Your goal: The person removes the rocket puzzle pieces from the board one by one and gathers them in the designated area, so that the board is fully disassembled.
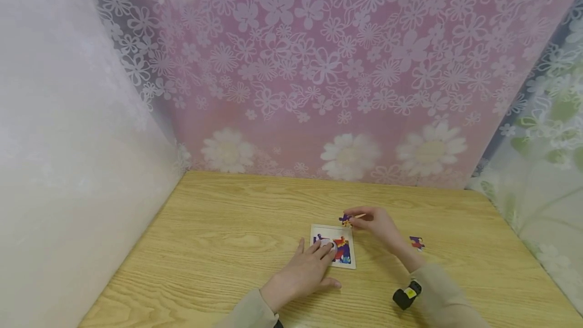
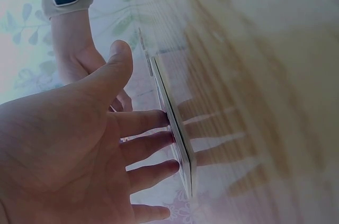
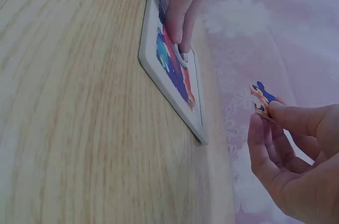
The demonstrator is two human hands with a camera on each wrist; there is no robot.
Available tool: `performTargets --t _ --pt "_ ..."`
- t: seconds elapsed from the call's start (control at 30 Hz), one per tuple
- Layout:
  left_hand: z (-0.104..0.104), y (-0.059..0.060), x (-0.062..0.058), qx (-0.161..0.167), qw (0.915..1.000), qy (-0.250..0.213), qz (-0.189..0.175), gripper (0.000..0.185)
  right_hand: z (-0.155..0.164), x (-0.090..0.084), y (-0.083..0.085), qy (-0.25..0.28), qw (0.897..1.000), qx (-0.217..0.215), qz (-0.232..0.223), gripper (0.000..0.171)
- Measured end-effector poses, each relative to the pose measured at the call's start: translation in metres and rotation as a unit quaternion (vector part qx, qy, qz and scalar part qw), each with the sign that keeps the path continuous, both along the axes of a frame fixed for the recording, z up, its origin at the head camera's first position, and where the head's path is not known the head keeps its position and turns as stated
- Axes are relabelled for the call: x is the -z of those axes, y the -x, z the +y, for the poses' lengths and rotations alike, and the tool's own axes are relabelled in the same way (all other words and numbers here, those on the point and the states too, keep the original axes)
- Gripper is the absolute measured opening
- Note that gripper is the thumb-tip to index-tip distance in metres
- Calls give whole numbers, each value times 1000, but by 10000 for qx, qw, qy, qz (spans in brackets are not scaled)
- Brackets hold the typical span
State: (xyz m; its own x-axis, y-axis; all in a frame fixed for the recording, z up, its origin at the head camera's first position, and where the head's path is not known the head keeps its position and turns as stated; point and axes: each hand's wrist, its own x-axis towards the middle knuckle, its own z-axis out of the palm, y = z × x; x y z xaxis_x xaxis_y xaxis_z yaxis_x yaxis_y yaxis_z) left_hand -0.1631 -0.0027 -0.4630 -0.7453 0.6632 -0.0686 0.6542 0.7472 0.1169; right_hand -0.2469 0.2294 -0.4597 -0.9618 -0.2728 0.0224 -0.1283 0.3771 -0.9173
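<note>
A square jigsaw puzzle (image 1: 343,252) in a pale frame lies on the table, partly filled with colourful pieces; its far part shows bare white backing. My left hand (image 1: 304,270) rests its fingertips on the filled part, fingers straight and thumb spread, as the left wrist view also shows. Between thumb and fingers, my right hand (image 1: 375,224) pinches a purple and orange puzzle piece (image 3: 262,98), held above the table just past the frame's far right corner. Under the left fingers some of the picture is hidden.
Another puzzle piece (image 1: 416,242) lies on the wooden table (image 1: 227,227) to the right, near the right forearm. A black wrist device (image 1: 407,295) with a yellow label sits on the right cuff. Flowered curtains (image 1: 282,90) hang behind the table and along its sides.
</note>
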Motion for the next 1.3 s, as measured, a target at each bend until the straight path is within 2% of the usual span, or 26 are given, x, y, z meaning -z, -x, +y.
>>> performTargets --t 0.47,0.67,0.9,1.3 --pt "2 1 3 -5 9999 62 89 76 22 -7 -11 110 9995 121 -265 39" --pt "1 1 3 -32 10000 57 57 76 37 -2 -11 86 9996 167 -204 42" --pt "0 1 4 -30 10000 78 53 76 55 -1 -14 -141 9992 337 -153 43" --pt "0 2 3 10 10000 43 79 75 96 -8 -25 -462 9964 681 -205 47"
